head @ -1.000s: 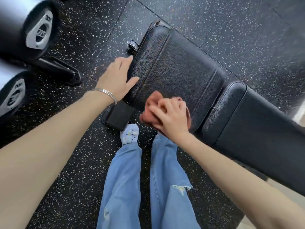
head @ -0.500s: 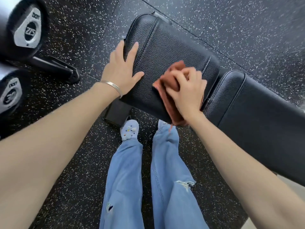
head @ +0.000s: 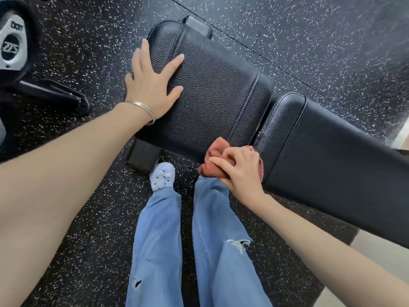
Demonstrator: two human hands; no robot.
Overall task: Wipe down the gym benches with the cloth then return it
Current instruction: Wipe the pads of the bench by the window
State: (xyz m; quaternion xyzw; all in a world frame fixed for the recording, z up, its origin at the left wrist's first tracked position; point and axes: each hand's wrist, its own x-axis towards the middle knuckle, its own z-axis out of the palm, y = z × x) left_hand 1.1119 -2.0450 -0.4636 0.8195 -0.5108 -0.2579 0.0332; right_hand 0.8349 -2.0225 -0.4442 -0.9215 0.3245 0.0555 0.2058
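A black padded gym bench runs from upper centre to the right; its seat pad [head: 221,94] is nearest, and the longer back pad [head: 336,156] lies beyond a narrow gap. My left hand [head: 152,83] rests flat with fingers spread on the seat pad's left end. My right hand [head: 240,169] is closed around a bunched rust-red cloth [head: 215,149] at the near edge of the bench, right by the gap between the two pads.
Dumbbell ends [head: 12,47] on a rack foot [head: 55,96] stand at the far left. The bench's black foot [head: 141,154] sits beside my shoe [head: 162,176]. Speckled black rubber flooring [head: 309,41] surrounds the bench. A pale floor strip [head: 380,253] shows at lower right.
My right hand has drawn the cloth from the middle of the seat pad back down to its near edge by the gap. My left hand stays pressed on the pad's left end.
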